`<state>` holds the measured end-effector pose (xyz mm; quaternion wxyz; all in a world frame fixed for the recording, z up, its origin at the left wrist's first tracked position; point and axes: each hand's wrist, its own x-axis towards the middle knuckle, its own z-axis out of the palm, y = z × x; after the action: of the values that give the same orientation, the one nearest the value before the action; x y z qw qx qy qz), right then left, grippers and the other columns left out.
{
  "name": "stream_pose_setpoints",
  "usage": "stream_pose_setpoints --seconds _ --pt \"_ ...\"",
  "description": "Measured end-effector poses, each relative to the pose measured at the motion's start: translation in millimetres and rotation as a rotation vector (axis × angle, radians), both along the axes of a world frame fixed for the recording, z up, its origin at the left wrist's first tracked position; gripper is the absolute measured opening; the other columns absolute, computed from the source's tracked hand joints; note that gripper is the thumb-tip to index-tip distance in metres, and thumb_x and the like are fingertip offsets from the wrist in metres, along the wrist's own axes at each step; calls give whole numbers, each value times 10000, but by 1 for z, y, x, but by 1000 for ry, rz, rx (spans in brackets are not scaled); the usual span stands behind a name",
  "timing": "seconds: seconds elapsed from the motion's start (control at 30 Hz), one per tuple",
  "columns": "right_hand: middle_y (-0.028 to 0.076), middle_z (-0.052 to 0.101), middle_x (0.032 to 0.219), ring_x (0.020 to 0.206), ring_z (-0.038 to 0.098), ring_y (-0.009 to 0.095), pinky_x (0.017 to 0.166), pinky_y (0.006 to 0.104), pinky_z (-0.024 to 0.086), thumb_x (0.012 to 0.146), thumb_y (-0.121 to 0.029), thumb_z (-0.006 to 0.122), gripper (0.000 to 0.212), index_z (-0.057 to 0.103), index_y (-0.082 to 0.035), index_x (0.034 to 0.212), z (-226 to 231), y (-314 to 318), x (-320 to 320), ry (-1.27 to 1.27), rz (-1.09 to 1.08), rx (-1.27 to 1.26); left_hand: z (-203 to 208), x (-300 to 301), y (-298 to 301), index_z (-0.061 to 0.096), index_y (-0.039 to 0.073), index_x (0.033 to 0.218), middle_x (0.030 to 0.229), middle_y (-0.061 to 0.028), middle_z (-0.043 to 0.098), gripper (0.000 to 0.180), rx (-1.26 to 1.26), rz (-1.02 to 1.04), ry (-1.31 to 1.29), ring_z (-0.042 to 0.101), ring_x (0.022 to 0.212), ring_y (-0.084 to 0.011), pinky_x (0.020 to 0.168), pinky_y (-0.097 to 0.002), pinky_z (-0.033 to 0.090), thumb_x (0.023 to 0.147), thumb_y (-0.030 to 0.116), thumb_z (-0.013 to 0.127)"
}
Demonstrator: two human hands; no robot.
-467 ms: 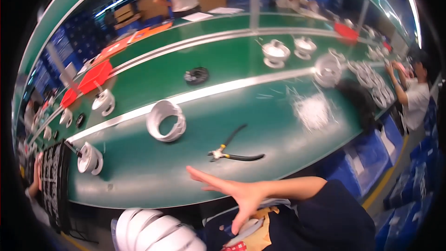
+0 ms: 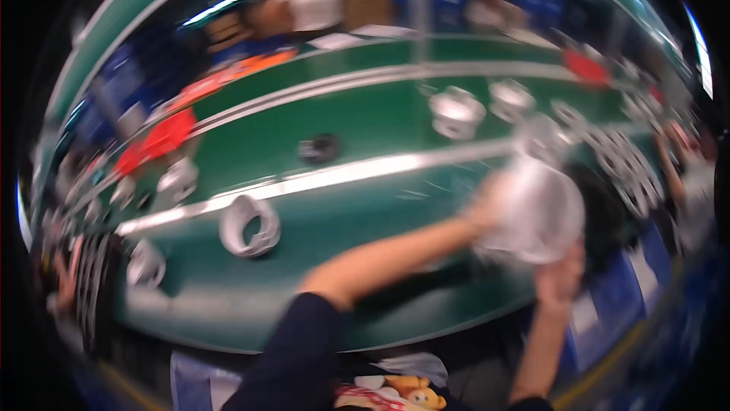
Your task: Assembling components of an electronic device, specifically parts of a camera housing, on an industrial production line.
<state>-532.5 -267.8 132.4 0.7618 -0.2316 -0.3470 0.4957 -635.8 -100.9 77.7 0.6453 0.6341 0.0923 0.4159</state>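
A stack of white plastic rings (image 2: pixel 544 213), badly blurred, is between my hands over the right part of the bench. My left hand (image 2: pixel 490 206) grips its left side, with the forearm reaching across the bench. From below and to the right, my right hand (image 2: pixel 561 274) holds its lower edge. Motion smears the fingers of both hands. On the left half of the bench lies a wide white ring (image 2: pixel 234 217). The cutting pliers seen earlier are hidden, apparently behind my left forearm.
White fittings (image 2: pixel 456 113) and a black round part (image 2: pixel 319 149) sit on the green strip beyond the metal rail (image 2: pixel 334 177). A white part (image 2: pixel 146 265) stands at the bench's left end. Several white rings (image 2: pixel 623 164) lie at right, near a co-worker (image 2: pixel 696 190).
The white ring stack has gone from the lower edge to the right part of the bench. My right hand has moved from near my body onto it. My left arm has come into view.
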Motion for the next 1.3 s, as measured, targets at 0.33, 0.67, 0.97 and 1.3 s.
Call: stream_pose_setpoints --seconds 0.33,0.67,0.97,1.3 --pt "93 306 1359 1229 330 230 1013 390 242 899 -460 342 580 277 -76 1329 -31 27 147 184 -545 -369 -39 215 -16 539 -2 998 946 -202 602 444 -182 388 497 577 892 -345 797 -382 449 717 338 586" --pt "176 197 1398 1279 224 233 1041 333 176 852 -268 548 712 148 50 1348 -80 38 155 -442 -828 -421 -66 248 3 444 -55 1114 1148 -271 443 433 140 316 554 426 1098 -370 955 -386 332 737 148 504" --pt "217 171 1401 1297 184 291 1057 365 134 855 -228 542 646 206 58 1327 -103 29 189 -1027 -1448 -372 -31 205 17 623 70 818 940 -202 604 248 351 350 575 577 876 -383 779 -431 459 718 275 527" --pt "210 321 1332 1219 328 354 1006 390 257 776 -192 581 477 453 26 1180 -42 82 56 -1252 -1028 -57 0 149 32 599 51 914 940 -162 612 330 503 246 531 590 869 -312 753 -389 459 706 306 631"
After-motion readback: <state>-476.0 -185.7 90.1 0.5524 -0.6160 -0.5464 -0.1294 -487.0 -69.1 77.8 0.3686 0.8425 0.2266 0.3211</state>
